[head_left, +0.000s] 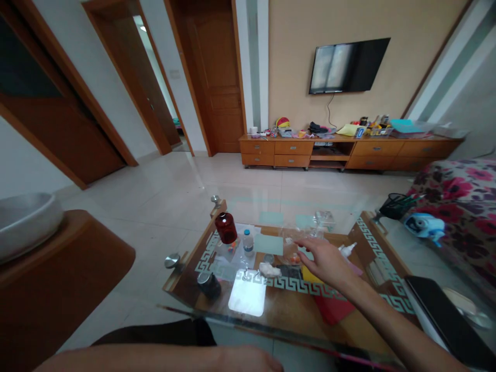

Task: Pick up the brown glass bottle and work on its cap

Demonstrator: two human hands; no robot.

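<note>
My right hand (325, 259) reaches out over the glass coffee table (294, 310), fingers spread, holding nothing. Its fingertips are close to a clear plastic bag (300, 233) and a small orange item (294, 257). A crumpled white tissue (269, 269) lies just left of the hand. My left hand (248, 360) rests low at the bottom edge, near my lap, mostly cut off. A dark red jar (226, 228) and a small clear bottle with a blue cap (248, 242) stand further left on the table.
A dark cup (209, 284) stands near the table's left front corner, a black tablet (445, 315) on the right. A floral sofa (461, 201) is at the right, a wooden stand with a metal basin (27, 222) at the left, a TV cabinet (341, 152) across the tiled floor.
</note>
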